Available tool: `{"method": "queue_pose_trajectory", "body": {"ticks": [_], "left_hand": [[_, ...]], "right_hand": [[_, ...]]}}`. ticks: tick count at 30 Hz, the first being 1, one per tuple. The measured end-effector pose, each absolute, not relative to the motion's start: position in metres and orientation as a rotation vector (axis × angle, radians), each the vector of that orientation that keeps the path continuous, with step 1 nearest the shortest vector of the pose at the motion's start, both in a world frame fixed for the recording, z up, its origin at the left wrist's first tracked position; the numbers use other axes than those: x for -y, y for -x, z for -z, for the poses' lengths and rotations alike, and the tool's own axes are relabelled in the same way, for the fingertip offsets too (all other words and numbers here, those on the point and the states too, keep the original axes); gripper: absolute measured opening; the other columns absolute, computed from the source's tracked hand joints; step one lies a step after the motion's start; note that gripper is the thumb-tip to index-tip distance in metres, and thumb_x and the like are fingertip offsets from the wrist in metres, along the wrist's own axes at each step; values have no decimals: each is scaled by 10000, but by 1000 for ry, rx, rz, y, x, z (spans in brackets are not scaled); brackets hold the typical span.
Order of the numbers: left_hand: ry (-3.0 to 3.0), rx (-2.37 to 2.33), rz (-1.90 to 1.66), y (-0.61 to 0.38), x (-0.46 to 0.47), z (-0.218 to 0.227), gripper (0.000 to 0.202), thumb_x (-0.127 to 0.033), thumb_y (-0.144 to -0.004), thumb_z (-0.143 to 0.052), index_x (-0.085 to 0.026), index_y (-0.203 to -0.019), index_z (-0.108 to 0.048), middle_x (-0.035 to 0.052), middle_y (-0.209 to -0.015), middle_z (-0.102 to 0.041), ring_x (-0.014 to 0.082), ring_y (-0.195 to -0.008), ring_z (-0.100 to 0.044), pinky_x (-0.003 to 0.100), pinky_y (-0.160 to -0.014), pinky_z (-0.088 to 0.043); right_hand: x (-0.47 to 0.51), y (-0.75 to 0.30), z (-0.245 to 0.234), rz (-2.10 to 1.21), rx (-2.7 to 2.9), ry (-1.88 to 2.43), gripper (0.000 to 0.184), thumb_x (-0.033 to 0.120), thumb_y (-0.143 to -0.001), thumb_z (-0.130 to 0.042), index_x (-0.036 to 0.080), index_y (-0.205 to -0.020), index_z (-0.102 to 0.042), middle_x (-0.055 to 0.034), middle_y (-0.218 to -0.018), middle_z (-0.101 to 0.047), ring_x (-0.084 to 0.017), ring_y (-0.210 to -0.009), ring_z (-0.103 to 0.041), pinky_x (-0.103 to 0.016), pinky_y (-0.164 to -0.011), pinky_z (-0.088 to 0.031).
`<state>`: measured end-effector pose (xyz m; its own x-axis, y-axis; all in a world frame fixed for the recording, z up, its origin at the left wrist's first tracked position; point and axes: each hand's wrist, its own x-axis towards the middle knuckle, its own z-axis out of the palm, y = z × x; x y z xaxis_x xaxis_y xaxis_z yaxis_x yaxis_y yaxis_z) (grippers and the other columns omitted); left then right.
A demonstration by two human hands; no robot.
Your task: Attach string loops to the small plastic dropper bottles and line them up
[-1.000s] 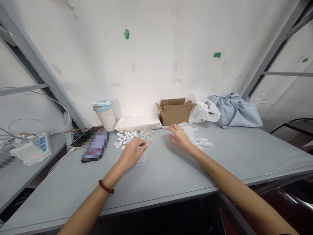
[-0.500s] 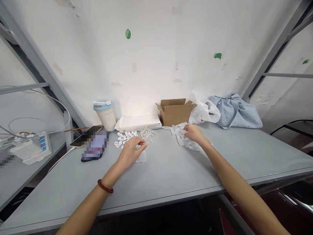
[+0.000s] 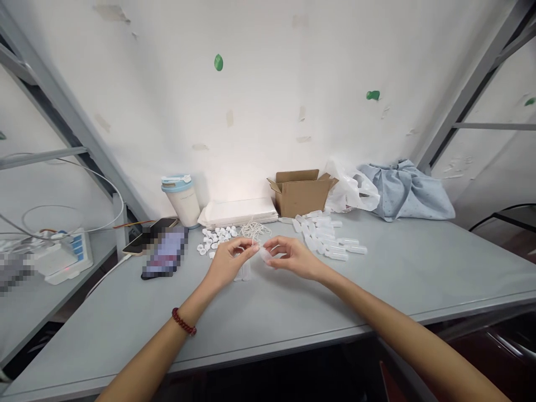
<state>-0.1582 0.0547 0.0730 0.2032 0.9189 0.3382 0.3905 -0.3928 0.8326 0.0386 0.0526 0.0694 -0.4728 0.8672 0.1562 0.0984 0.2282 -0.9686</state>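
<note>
My right hand (image 3: 293,257) is closed around a small translucent plastic tube (image 3: 264,254), its fingertips on the tube's side. Close by on the left, my left hand (image 3: 230,259) pinches what looks like a thin white string (image 3: 253,240) at the tube's near end; the fingers partly hide it. Just beyond lies a tangled pile of white strings (image 3: 256,228). Small white caps (image 3: 218,234) are scattered to the left of that pile. A few more clear tubes (image 3: 245,272) lie beneath my left hand. Many loose tubes (image 3: 322,234) are heaped on the right.
On the grey table (image 3: 318,304), a cardboard box (image 3: 304,195), a stack of white sheets (image 3: 240,211) and a plastic bag (image 3: 349,187) stand along the wall. A blue cloth bag (image 3: 406,192) is at right; a cup (image 3: 182,201) and two phones (image 3: 165,254) are at left.
My right hand has come left from the heap of tubes, bringing one tube over to my left hand. The left hand has moved slightly right and stays pinched.
</note>
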Motion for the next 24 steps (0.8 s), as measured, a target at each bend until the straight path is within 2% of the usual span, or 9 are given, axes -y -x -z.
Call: {"method": "queue_pose_trajectory", "body": {"ticks": [8,13,17,24], "left_hand": [[-1843,-1181,-1058,155,-51,-78,252,-407,-741,-629,-170,-811,-684,43,-807,-680,184,-768,-612,297,-712,-492],[-1874,-1205,-986,155,-48,-82,245,-399,-761,-607,-180,-835,-690,39,-819,-692,194,-787,-617,307,-732,-485],[-1923,-1184,-955,155,-47,-84,254,-417,-774,-586,-193,-825,-693,37,-857,-701,201,-788,-615,313,-722,-483],[-1900,-1217,-858,157,-46,-87,278,-430,-761,-596,-190,-856,-699,28,-854,-701,177,-721,-597,281,-652,-467]], "right_hand": [[-51,-33,-60,-1365,1665,822,277,237,-681,-678,167,-924,-565,-42,-893,-570,-148,-805,-576,-296,-634,-534],[-50,-34,-58,-1337,1699,762,361,242,-700,-662,193,-1037,-541,-58,-993,-555,-139,-808,-570,-293,-627,-540],[-49,-34,-59,-1212,1805,756,397,221,-736,-622,212,-1123,-533,-53,-1009,-566,-132,-820,-567,-283,-657,-533],[-48,-34,-59,-908,1973,833,342,204,-774,-573,236,-1113,-603,-60,-1026,-595,-143,-857,-575,-244,-633,-511]]}}
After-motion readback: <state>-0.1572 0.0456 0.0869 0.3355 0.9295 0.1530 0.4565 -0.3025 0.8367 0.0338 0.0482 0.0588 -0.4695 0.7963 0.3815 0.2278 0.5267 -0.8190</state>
